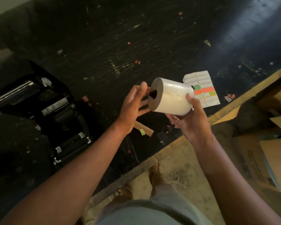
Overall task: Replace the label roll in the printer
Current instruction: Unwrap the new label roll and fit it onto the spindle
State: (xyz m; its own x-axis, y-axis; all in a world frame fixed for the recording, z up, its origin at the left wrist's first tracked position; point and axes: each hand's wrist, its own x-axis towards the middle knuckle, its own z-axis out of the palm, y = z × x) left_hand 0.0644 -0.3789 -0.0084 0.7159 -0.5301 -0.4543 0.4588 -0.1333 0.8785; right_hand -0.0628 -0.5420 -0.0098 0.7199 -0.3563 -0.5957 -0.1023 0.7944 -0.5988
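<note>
A full white label roll (172, 96) is held above the black table, lying on its side with its dark core facing left. My right hand (190, 120) grips it from below and at its right end. My left hand (135, 106) is at the roll's left end, fingers spread and blurred, beside a dark piece sticking out of the core; whether it grips that piece is unclear. The black label printer (44, 111) sits at the left of the table with its cover open and its roll bay showing.
A sheet of coloured labels (204, 90) lies on the black table (120, 46) behind the roll. An empty brown cardboard core (144, 129) lies under my left wrist. Paper scraps litter the table. Cardboard boxes (266, 143) stand on the floor at the right.
</note>
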